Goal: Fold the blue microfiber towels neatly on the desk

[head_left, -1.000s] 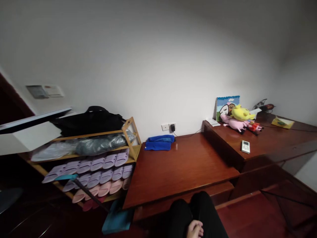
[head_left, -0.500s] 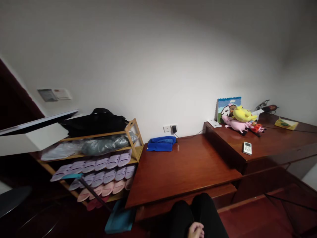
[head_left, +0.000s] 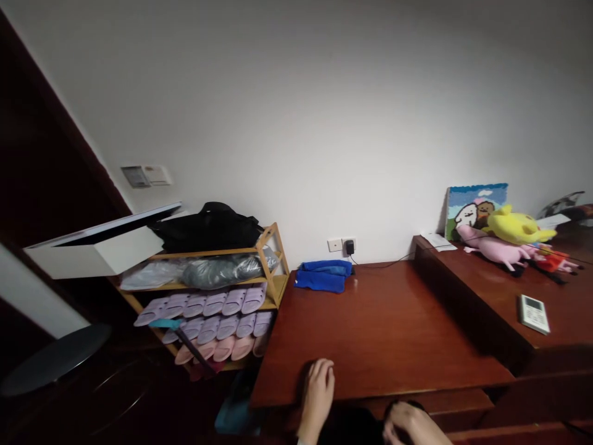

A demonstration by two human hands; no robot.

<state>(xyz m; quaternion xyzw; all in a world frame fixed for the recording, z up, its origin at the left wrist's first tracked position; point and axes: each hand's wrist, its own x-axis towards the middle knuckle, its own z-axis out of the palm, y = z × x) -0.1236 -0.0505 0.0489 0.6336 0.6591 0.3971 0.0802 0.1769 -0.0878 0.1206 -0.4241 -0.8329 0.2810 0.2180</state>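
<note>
My left hand (head_left: 319, 392) is over the front edge of the brown wooden desk (head_left: 370, 334). Its fingers are stretched out, slightly bent, and it holds nothing that I can see. Lower right, in front of the desk's edge, my right hand (head_left: 410, 420) has its fingers curled down and closed. Something dark shows around that hand; whether it grips it, or it is only my clothing, I cannot make out. At the back of the desk by the wall lies a folded blue cloth (head_left: 322, 279), apart from both hands.
On the higher cabinet at right lie a white remote control (head_left: 534, 314), plush toys (head_left: 498, 250) and a picture (head_left: 477, 204). A black plug (head_left: 349, 247) sits in the wall socket. Left stands a shoe rack (head_left: 273, 259) with slippers (head_left: 231, 303), a black bag (head_left: 210, 228) and a white box (head_left: 92, 256).
My view has shifted left and closer to the desk. My left hand has come up to the desk's front edge. My right hand is now at the lower right; earlier one hand rested on my lap.
</note>
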